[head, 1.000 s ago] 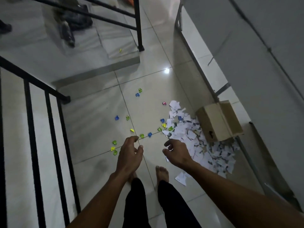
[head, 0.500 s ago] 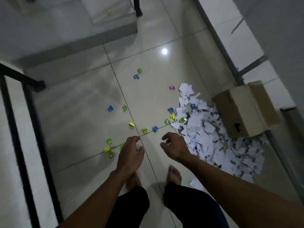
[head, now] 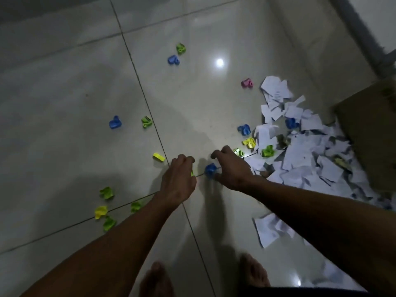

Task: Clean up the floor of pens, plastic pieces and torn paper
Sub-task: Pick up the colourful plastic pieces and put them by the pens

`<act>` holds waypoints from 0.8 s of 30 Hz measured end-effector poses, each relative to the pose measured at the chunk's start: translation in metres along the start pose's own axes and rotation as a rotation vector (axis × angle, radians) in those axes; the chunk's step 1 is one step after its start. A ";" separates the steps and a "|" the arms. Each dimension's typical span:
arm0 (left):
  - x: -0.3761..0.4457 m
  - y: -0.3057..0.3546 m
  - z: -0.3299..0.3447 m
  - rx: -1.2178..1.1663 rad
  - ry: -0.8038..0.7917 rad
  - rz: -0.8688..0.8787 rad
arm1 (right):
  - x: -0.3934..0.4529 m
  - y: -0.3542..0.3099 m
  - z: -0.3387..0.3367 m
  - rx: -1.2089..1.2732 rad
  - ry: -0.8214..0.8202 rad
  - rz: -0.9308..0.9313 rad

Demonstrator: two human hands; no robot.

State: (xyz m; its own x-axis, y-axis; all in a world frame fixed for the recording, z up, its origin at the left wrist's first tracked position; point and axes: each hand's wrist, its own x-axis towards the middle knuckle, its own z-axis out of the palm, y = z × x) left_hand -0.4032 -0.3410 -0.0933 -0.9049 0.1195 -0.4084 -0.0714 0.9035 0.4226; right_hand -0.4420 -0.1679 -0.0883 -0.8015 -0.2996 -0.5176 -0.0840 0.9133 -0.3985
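Both hands have dropped to the floor. Right hand, fingers curled, reaches the blue plastic piece just left of it; whether it grips is unclear. Left hand, curled, covers a green piece.

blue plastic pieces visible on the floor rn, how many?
5. One far by a green piece, one left, one at the right hand, one at the paper pile's edge, one on it. Paper may hide more.

Glossy tile floor: plastic pieces, torn paper, box.
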 end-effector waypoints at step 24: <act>0.085 0.045 0.008 0.008 0.054 0.026 | 0.015 0.075 -0.018 -0.159 0.175 -0.147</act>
State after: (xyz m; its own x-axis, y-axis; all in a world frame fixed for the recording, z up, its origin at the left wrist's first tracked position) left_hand -0.4795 -0.2868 -0.1155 -0.9279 0.1212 -0.3527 -0.0441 0.9035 0.4264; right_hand -0.4709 -0.0993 -0.1125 -0.8628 -0.3926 -0.3184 -0.2882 0.8995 -0.3283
